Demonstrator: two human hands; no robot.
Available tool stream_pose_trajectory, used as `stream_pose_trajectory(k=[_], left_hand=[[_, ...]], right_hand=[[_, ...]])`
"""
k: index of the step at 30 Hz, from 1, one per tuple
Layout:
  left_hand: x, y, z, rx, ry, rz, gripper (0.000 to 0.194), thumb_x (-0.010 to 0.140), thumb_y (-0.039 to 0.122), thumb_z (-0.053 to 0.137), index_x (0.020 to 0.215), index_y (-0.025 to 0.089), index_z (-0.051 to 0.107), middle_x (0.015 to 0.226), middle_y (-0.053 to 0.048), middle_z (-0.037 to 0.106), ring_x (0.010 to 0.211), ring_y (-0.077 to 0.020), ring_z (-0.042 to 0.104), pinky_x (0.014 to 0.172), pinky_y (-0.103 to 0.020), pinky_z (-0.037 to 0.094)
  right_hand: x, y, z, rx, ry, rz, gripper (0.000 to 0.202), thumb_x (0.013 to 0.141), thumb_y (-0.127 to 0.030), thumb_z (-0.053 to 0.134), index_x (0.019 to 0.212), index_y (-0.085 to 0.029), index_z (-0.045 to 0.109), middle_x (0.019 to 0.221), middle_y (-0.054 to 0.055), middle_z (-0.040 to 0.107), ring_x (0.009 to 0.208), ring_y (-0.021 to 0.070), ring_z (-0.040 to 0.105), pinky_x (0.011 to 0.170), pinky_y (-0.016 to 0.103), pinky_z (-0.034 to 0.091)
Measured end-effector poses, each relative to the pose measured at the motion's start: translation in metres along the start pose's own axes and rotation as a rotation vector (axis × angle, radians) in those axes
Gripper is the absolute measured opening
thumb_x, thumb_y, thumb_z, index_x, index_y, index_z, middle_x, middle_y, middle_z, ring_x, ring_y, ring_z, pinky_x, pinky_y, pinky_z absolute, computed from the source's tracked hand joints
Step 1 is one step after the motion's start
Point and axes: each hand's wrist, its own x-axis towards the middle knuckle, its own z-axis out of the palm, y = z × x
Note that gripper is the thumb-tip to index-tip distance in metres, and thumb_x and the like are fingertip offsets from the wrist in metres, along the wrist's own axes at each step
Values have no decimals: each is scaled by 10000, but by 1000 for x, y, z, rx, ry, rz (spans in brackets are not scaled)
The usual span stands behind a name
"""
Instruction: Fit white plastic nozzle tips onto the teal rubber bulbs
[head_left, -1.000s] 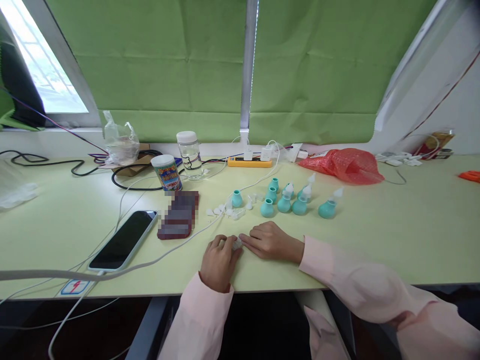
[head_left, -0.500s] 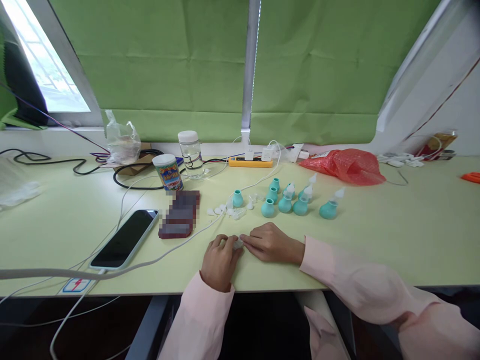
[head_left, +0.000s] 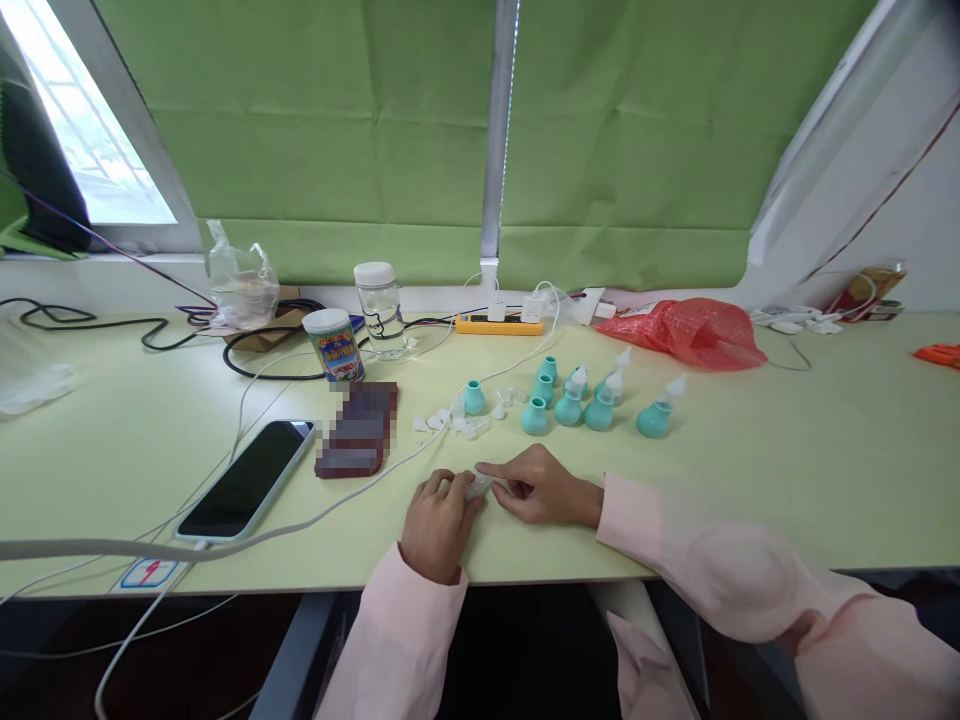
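Observation:
A small clear plastic piece (head_left: 478,485) is between my hands, close to the table's front edge. Its exact shape is partly hidden by my fingers. My left hand (head_left: 439,520) is closed on it from the left. From the right, my right hand (head_left: 541,487) reaches in with the index finger stretched over the piece's top and the other fingers curled below. Beyond them lie loose clear and white plastic parts (head_left: 469,427). Several teal squeeze bulbs stand to the right, among them an open-necked bulb (head_left: 535,416) and a bulb with a clear nozzle (head_left: 655,419).
A white cable (head_left: 352,497) crosses the table left of my hands. A phone (head_left: 247,480), a dark red pixelated object (head_left: 358,430), a printed tub (head_left: 334,345) and a lidded jar (head_left: 381,312) stand left. Behind are a yellow power strip (head_left: 480,326) and red bubble wrap (head_left: 686,332).
My right index finger has straightened and lifted over the clear piece, while the other fingers have drawn apart from it. My left hand stays in place. The view has shifted slightly.

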Motion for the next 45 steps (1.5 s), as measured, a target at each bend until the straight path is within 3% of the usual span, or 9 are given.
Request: stream_pose_trajectory(k=[9,14,18,21,23,30,35,40,45], left_hand=[[1,0,-1,-29,-36,-5,176,730,171,565,905,163,544,748,-58,634,776,-195,597,643,-321,508],[2,1,-1,-10,-45,-15,157,724,168,572,879,170,545,763,-54,645,776,-197,604,640,-328,511],[1,1,-2,8,-48,-26,146,731,179,562,875,190,543,792,-45,659,806,-198,607,653,-322,505],[1,2,-4,11,-60,-42,257,729,181,566,980,200,520,817,-36,666,836,-189,603,666,-298,499],[2,3,-6,22,-54,-26,346,728,169,566,1065,195,496,805,-42,667,813,-189,608,655,-298,500],[2,1,-4,-9,-6,68,251,748,155,530,995,159,572,800,-72,653,749,-193,606,617,-305,507],[1,1,-2,-56,68,81,232,769,163,479,984,184,561,793,-62,645,753,-189,582,625,-306,504],[3,8,-14,-227,305,3,266,783,148,456,1044,181,492,842,-59,610,788,-180,538,686,-300,479],[5,9,-20,-240,231,23,357,824,112,363,1166,183,432,965,-94,558,886,-192,492,754,-343,436]], right_hand=[[-1,-1,-2,-242,-80,-127,333,721,-124,440,1030,-161,558,460,-55,515,394,74,399,417,216,248],[-2,-4,2,-181,-63,-94,372,704,-102,430,1054,-162,543,463,-59,525,393,70,419,420,206,276],[2,3,-6,-165,103,-9,375,730,-145,445,1097,-152,523,422,-75,480,369,57,412,423,183,319],[7,18,-25,-372,323,142,353,755,-221,461,1095,-154,531,451,-54,485,385,63,410,439,192,337],[10,29,-39,-530,352,277,381,757,-306,478,1092,-134,532,482,-27,507,413,77,437,451,205,337],[10,45,-50,-746,-137,749,489,715,-554,458,926,-131,586,555,75,574,533,214,547,444,249,294],[10,39,-43,-572,-135,671,297,703,-445,523,743,-153,563,610,50,563,547,177,535,457,245,318],[13,21,-44,-248,31,322,262,622,-310,604,817,-165,505,1029,105,519,886,213,529,690,302,422],[14,-4,-35,36,-98,244,306,614,-158,558,902,-168,453,850,49,563,771,162,534,676,280,429]])
